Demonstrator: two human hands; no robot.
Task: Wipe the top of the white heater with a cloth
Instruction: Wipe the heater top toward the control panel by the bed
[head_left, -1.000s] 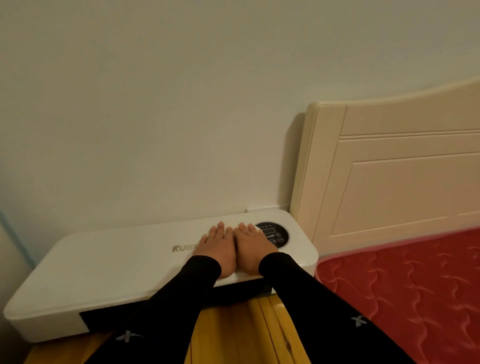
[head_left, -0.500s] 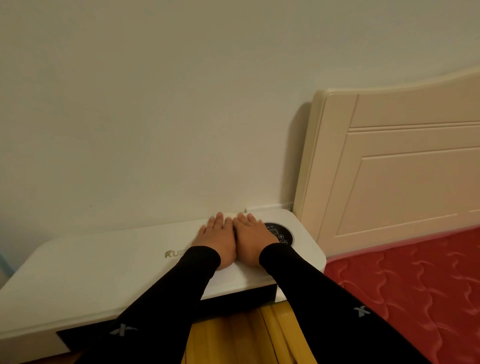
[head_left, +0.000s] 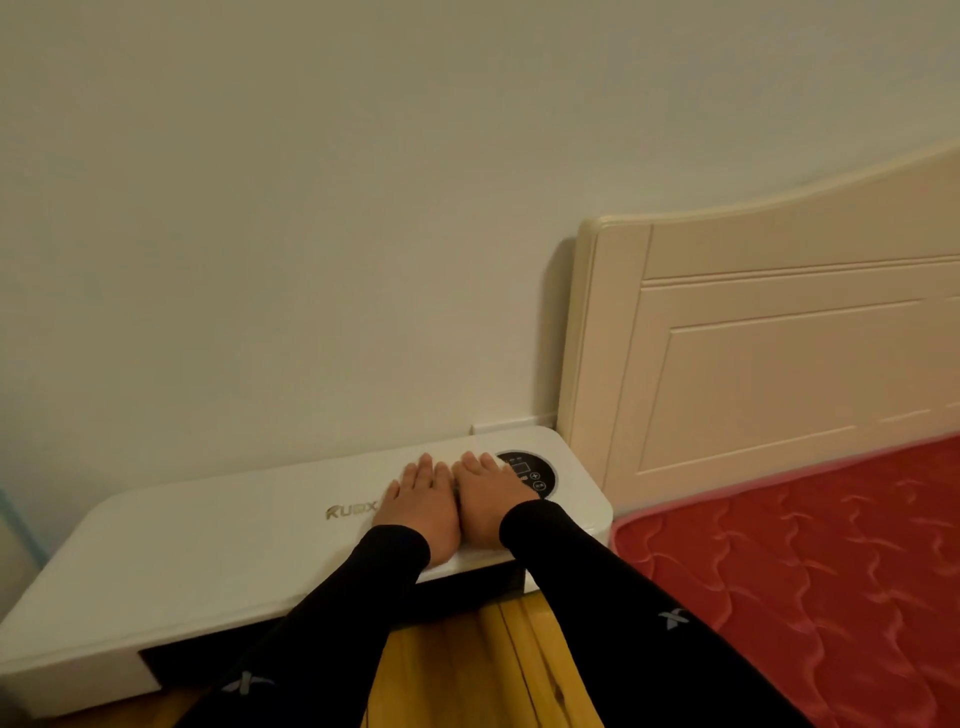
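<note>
The white heater (head_left: 208, 545) lies flat against the wall, with a gold logo and a round black control panel (head_left: 530, 475) at its right end. My left hand (head_left: 421, 504) and my right hand (head_left: 488, 499) lie side by side on its top, palms down and fingers straight. They sit just left of the panel, and my right fingers reach its edge. No cloth shows clearly; whether one lies under my palms I cannot tell. Black sleeves cover both forearms.
A cream wooden headboard (head_left: 779, 364) stands right of the heater, touching its right end. A red quilted mattress (head_left: 805, 571) fills the lower right. A yellow wooden surface (head_left: 467, 665) runs below the heater's front edge. The plain wall (head_left: 311, 208) is behind.
Both hands slid together toward the heater's rear edge, then came back a little toward me. They stayed flat and side by side. The view shifted slightly.
</note>
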